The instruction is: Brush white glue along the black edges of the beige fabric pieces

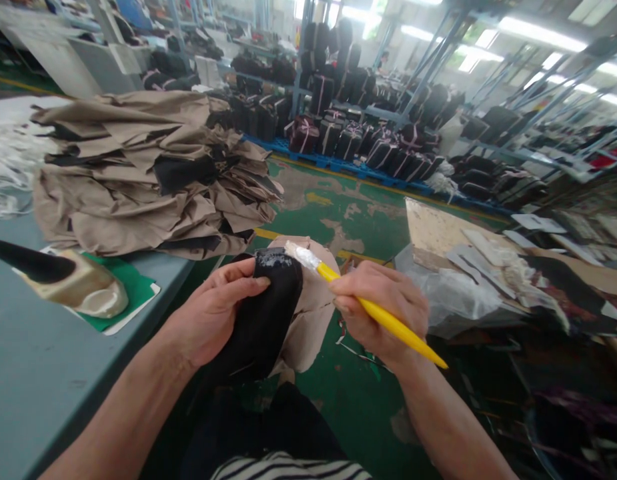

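Note:
My left hand (221,307) pinches a black fabric piece (268,313) near its upper end, thumb on top. White wet-looking glue (274,259) is smeared along that end. In my right hand (383,310) is a brush with a yellow handle (403,333), gripped close to its bristles. The white-coated bristles (303,255) are at the fabric's upper right edge; whether they touch it I cannot tell. On the table to the left, a cream-coloured glue pot (83,287) with a black handle rests on a green and white sheet (143,293).
A heap of beige and black fabric pieces (128,200) covers the far part of the grey table (53,387). White strips (13,160) lie at far left. To the right is a board (433,230) with scraps. Tied black bundles (351,140) stand on blue pallets behind.

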Demonstrator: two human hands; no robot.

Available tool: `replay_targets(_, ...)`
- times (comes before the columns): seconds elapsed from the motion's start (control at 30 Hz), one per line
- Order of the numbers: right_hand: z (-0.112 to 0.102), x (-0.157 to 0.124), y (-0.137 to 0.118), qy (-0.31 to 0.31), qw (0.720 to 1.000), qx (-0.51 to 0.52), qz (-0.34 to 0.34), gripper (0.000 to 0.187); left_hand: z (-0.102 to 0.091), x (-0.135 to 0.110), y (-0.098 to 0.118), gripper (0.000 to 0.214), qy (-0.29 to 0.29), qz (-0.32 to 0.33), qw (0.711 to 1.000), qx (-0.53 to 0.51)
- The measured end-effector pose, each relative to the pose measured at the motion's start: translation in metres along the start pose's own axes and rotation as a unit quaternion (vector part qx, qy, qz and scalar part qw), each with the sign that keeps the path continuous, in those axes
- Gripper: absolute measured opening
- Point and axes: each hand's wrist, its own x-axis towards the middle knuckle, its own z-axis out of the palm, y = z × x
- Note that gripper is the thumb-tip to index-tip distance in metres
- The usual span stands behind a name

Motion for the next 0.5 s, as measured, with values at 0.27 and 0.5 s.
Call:
replay_targets(0.27, 0.016, -0.003, -0.019, -0.053, 0.995, -0.081, 0.001, 0.006, 0.003, 0.003, -0.006, 0.024, 0.000, 0.068, 0.995, 0.070)
replay_targets(0.5, 0.044, -0.001, -0.028, -0.061, 0.998, -0.027, 0.008, 0.004, 0.010, 0.005, -0.009, 0.011, -0.044, 0.131, 0.985, 0.108)
